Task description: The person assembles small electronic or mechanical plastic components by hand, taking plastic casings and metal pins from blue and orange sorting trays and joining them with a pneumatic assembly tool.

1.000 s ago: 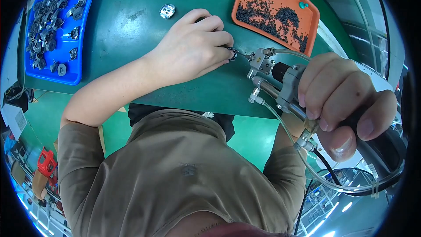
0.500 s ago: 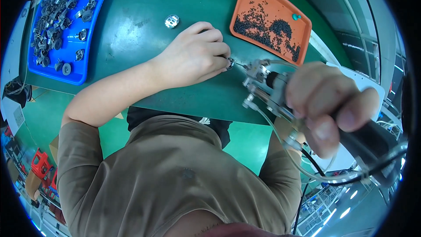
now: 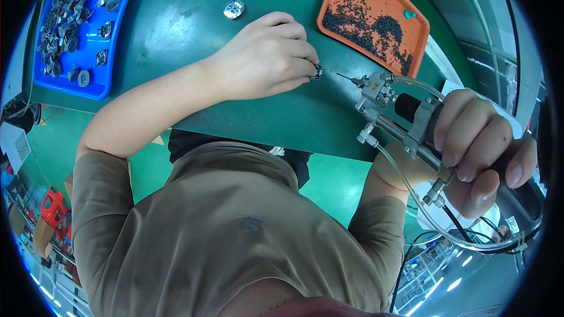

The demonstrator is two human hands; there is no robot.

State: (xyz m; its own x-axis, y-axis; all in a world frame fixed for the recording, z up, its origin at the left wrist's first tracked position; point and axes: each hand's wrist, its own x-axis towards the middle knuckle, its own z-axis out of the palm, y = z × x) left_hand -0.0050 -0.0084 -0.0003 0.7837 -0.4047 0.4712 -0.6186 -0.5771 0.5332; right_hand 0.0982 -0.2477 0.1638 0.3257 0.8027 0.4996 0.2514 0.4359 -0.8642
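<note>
My left hand rests on the green table, its fingers closed around a small round metal part. The fingers hide most of that part; only its dark, shiny edge shows. To the right, my right hand is wrapped round the black handle of a dispensing gun with a metal body. A thin needle on the gun's front points left at the part, with a gap between them. Beyond my left hand lies another round silver part, with holes in its face.
A blue tray at the far left holds many grey and metal round parts. At the far right an orange tray contains tiny black pieces and two blue-green knobs. Clear hoses and black cables trail from the gun.
My right hand has drawn the dispensing gun back to the right, so its needle has come away from the part. My left hand still holds the part. The whole view has shifted slightly.
</note>
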